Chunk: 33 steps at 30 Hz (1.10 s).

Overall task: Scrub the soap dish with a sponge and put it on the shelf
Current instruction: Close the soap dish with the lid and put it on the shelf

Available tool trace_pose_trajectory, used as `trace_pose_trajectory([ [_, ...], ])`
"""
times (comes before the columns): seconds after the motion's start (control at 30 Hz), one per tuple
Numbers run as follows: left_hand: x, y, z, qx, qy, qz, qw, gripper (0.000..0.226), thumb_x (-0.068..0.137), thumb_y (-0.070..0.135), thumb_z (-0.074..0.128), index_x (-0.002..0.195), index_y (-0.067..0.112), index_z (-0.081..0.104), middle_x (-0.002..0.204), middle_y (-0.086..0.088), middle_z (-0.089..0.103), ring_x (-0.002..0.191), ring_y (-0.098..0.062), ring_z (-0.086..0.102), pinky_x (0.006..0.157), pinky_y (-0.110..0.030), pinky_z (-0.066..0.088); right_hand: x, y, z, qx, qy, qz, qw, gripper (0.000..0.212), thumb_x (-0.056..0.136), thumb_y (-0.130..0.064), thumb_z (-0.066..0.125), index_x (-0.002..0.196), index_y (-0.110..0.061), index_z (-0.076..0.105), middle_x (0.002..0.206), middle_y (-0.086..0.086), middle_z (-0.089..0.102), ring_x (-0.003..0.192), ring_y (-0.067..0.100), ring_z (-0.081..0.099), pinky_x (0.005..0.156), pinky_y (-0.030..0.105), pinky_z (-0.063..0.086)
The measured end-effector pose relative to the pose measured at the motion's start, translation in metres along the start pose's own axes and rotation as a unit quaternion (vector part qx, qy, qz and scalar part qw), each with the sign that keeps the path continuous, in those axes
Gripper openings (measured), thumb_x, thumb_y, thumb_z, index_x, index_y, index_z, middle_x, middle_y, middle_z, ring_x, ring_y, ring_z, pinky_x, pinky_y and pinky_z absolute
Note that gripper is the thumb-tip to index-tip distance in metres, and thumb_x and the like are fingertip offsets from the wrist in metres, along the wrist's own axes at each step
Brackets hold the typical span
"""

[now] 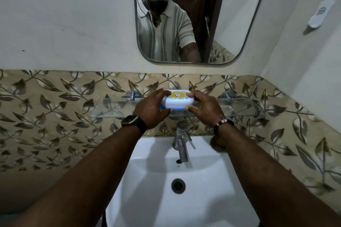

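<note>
Holding: both hands grip the soap dish [178,100]; the left hand [151,110] curls round its left end, and the right hand [203,105] pinches its right end, fingers on top and thumb at the near edge.
Whereabouts: the soap dish is at the glass shelf [110,110], above the tap [181,142] and the sink [212,199]; the hands hide its underside, so I cannot tell whether it rests on the glass.
Build: a white lid over a blue base, probably hard plastic, so light and stiff.
Slip: its smooth shell would likely be slick when wet.
Lid: it may sit loose, so lifting by the lid alone could part the two.
Grip: best taken low at the two short ends, thumbs under the blue base.
</note>
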State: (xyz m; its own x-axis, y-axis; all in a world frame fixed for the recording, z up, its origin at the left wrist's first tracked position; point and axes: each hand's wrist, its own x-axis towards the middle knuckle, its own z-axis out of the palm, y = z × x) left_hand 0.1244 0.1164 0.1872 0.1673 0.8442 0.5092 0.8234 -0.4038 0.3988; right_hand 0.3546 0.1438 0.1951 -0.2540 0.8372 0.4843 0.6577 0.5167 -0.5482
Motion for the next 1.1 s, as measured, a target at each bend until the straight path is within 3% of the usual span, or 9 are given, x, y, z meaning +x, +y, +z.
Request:
trace_pose_trajectory([
  [0.33,-0.001,-0.001,-0.001,-0.004,-0.033,-0.008,0.999,0.065,0.085,0.039,0.072,0.143,0.027,0.045,0.144,-0.002,0.054,0.118,-0.027,0.059,0.088,-0.039,0.056,-0.005,0.000,0.007,-0.011,0.010,0.002,1.000,0.054,0.079,-0.024,0.082,0.129,-0.015,0.062,0.130,0.006,0.066,0.115,0.021,0.063,0.095,0.031,0.054],
  [0.47,-0.004,0.001,0.000,0.014,-0.026,-0.019,0.999,0.077,0.086,0.040,0.072,0.152,0.025,0.035,0.157,-0.007,0.040,0.135,-0.029,0.048,0.102,-0.042,0.048,-0.010,0.001,0.005,-0.024,0.017,-0.021,0.999,0.069,0.082,-0.024,0.080,0.144,-0.018,0.050,0.147,0.006,0.052,0.137,0.018,0.046,0.113,0.030,0.039],
  [0.57,-0.010,0.009,0.000,0.039,-0.003,0.006,0.999,0.079,0.085,0.041,0.074,0.152,0.022,0.037,0.157,-0.009,0.038,0.135,-0.031,0.046,0.105,-0.045,0.047,-0.019,0.003,0.001,-0.029,0.040,-0.032,0.998,0.072,0.084,-0.026,0.078,0.147,-0.022,0.045,0.153,0.003,0.045,0.143,0.013,0.035,0.113,0.025,0.029],
  [0.7,-0.018,0.033,0.006,0.011,0.029,0.068,0.997,0.070,0.089,0.051,0.067,0.146,0.015,0.047,0.150,-0.009,0.047,0.131,-0.029,0.050,0.100,-0.042,0.050,-0.035,0.005,-0.006,-0.056,0.082,-0.019,0.995,0.071,0.087,-0.034,0.074,0.149,-0.022,0.041,0.156,0.004,0.041,0.144,0.018,0.035,0.115,0.031,0.032],
  [0.9,-0.030,0.076,0.029,-0.051,0.054,0.128,0.989,0.060,0.093,0.048,0.058,0.139,0.010,0.055,0.140,-0.010,0.058,0.125,-0.029,0.055,0.102,-0.040,0.047,-0.071,0.011,-0.032,-0.091,0.133,-0.011,0.987,0.071,0.092,-0.044,0.064,0.152,-0.018,0.037,0.161,0.007,0.032,0.149,0.021,0.027,0.118,0.045,0.031],
  [1.1,-0.038,0.110,0.059,-0.037,0.050,0.166,0.984,0.064,0.100,0.044,0.050,0.150,0.005,0.042,0.154,-0.013,0.046,0.147,-0.027,0.036,0.123,-0.049,0.019,-0.117,0.022,-0.057,-0.181,0.151,0.042,0.971,0.071,0.094,-0.063,0.038,0.153,-0.024,0.034,0.162,0.009,0.026,0.148,0.029,0.026,0.115,0.053,0.028],
])
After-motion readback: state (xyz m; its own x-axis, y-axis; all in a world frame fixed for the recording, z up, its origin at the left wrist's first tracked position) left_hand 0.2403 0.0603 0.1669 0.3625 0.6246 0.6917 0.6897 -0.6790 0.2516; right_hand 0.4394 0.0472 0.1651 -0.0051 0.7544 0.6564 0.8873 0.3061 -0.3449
